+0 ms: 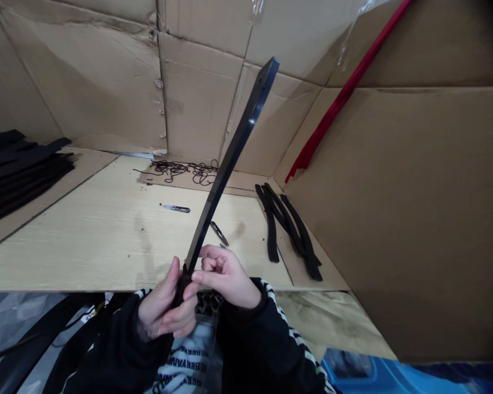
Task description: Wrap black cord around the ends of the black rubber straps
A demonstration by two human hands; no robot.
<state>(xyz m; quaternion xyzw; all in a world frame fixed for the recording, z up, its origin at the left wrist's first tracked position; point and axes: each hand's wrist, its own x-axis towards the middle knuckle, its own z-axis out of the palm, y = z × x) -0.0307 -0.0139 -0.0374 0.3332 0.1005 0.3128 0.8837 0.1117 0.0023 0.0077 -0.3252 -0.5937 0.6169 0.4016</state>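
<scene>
Black rubber strip (225, 169) is pointing up at a tilt, and I'm watching the left hand (164, 301) and right hand (225, 276) clamping its lower end together, just above the table (107, 246)'s near edge. Small snips (176, 208) and more snips (219, 233) are lying mid-table, loose strips (290, 230) are sitting toward the right edge, and tangled cord (184, 171) is lying along the far edge.
</scene>
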